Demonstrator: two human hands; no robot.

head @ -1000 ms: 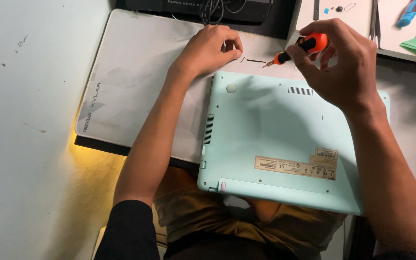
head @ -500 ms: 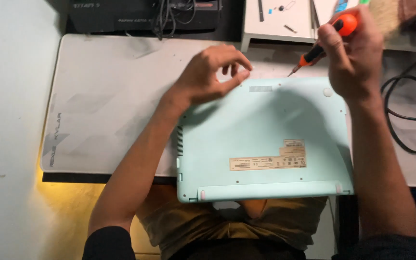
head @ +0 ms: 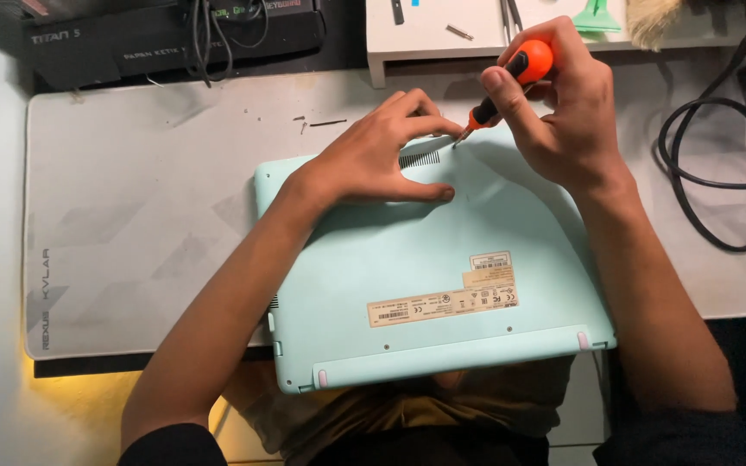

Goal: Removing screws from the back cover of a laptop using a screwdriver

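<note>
Grey mat [head: 131, 224]: left hand [head: 373, 160] spread flat on laptop [head: 442, 285], right hand [head: 563, 112] gripping screwdriver [head: 511, 78].

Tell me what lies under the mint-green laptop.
The laptop rests bottom-up on a pale grey desk mat, its near edge overhanging the person's lap. What lies directly beneath is covered.

Soft, even overhead light falls on the pale desk mat [head: 131, 224] and the mint-green laptop underside [head: 442, 285], with no harsh glare. The left hand [head: 373, 160] and right hand [head: 563, 112] cast faint, diffuse shadows onto the laptop shell, while a warm yellow glow shows at the near left under the mat's edge. The far corners fall dark, and focus is fairly sharp throughout, with slight softness at the edges.
</note>
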